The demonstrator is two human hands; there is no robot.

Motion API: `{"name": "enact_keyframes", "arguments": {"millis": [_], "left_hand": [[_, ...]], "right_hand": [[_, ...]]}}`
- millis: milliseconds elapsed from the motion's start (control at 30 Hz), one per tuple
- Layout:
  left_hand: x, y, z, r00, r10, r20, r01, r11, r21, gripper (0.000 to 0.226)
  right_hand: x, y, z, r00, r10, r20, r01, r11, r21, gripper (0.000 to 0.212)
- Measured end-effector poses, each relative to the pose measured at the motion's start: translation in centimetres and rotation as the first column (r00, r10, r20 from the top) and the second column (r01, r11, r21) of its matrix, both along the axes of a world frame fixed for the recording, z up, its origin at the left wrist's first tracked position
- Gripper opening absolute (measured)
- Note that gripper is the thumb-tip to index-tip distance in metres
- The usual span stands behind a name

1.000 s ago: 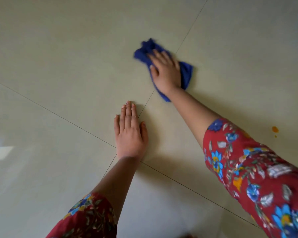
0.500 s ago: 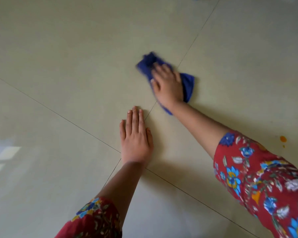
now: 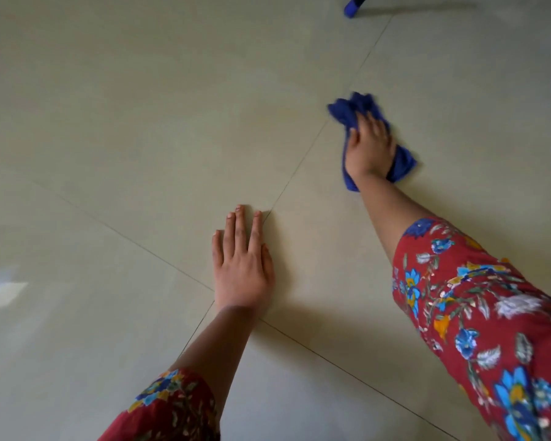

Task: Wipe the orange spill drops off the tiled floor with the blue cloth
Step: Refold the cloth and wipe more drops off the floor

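Blue cloth: soft, light, bunched | right hand presses flat atop cloth, grip centre | left hand flat, released on tiled floor, nearer than cloth

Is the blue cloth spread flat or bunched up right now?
Bunched up. The cloth sticks out in crumpled folds ahead of the right hand pressing it to the floor.

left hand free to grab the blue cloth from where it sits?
Probably yes. The left hand lies flat and empty on the tiled floor, with bare tile between it and the blue cloth. But the right hand presses on the cloth.
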State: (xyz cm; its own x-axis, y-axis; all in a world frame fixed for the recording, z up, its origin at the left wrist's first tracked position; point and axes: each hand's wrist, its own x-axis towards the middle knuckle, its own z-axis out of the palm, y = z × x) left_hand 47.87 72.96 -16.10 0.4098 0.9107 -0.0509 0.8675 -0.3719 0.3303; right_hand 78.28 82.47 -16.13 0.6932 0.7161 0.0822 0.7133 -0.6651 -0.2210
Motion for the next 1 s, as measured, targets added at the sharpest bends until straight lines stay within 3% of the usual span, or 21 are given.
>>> {"name": "enact_keyframes", "arguments": {"millis": [133, 233, 333, 400, 467, 500, 567, 667, 733, 800, 867, 933, 1000], "left_hand": [[0.2, 0.0, 0.0, 1.000, -0.016, -0.009, 0.016, 1.000, 0.004, 0.061], [0.3, -0.1, 0.1, 1.000, -0.013, -0.015, 0.013, 1.000, 0.003, 0.063], [0.2, -0.1, 0.0, 1.000, -0.015, -0.012, 0.015, 1.000, 0.007, 0.062], [0.2, -0.1, 0.0, 1.000, -0.016, -0.011, 0.016, 1.000, 0.008, 0.062], [0.2, -0.1, 0.0, 1.000, -0.015, -0.010, 0.015, 1.000, 0.004, 0.062], [0.3, -0.1, 0.0, 1.000, -0.015, -0.011, 0.015, 1.000, 0.001, 0.062], [0.3, -0.1, 0.0, 1.000, -0.012, -0.013, 0.012, 1.000, 0.006, 0.061], [0.2, -0.1, -0.1, 1.000, -0.015, -0.016, 0.015, 1.000, 0.010, 0.061], [0.2, -0.2, 0.0, 1.000, -0.019, -0.016, 0.020, 1.000, 0.013, 0.061], [0.3, -0.1, 0.0, 1.000, -0.012, -0.012, 0.013, 1.000, 0.015, 0.061], [0.3, -0.1, 0.0, 1.000, -0.014, -0.010, 0.014, 1.000, 0.017, 0.062], [0.2, -0.1, -0.1, 1.000, -0.017, -0.005, 0.017, 1.000, 0.023, 0.062], [0.2, -0.1, -0.1, 1.000, -0.013, 0.007, 0.013, 0.999, 0.030, 0.062]], "right_hand": [[5.2, -8.5, 0.3, 0.937, -0.349, -0.026, 0.350, 0.937, 0.014, 0.045], [4.0, -11.9, 0.4, 0.907, -0.418, -0.045, 0.418, 0.908, -0.005, 0.046], [-0.8, -14.2, 0.0, 0.970, -0.242, 0.010, 0.242, 0.970, 0.015, 0.049], [-5.4, -17.3, -0.1, 0.997, 0.029, 0.070, -0.029, 1.000, 0.001, 0.049], [-7.8, -20.7, 0.1, 0.953, 0.298, 0.046, -0.298, 0.955, -0.012, 0.045], [-7.1, -21.7, 0.3, 0.934, 0.355, 0.039, -0.355, 0.935, 0.002, 0.043], [-3.3, -22.0, 0.3, 0.978, 0.192, 0.084, -0.195, 0.980, 0.029, 0.043], [2.6, -19.6, 0.7, 0.960, -0.275, 0.046, 0.276, 0.961, -0.011, 0.054], [2.9, -16.7, 1.4, 0.943, -0.333, 0.011, 0.333, 0.941, -0.068, 0.059], [0.5, -14.0, 1.2, 0.984, -0.177, 0.034, 0.179, 0.981, -0.070, 0.062], [-4.1, -12.9, 0.6, 0.995, 0.087, 0.057, -0.084, 0.995, -0.056, 0.058], [-9.5, -14.4, 0.5, 0.917, 0.395, 0.052, -0.391, 0.917, -0.073, 0.049], [-12.3, -17.7, 1.1, 0.773, 0.634, 0.018, -0.628, 0.769, -0.122, 0.045]]}}
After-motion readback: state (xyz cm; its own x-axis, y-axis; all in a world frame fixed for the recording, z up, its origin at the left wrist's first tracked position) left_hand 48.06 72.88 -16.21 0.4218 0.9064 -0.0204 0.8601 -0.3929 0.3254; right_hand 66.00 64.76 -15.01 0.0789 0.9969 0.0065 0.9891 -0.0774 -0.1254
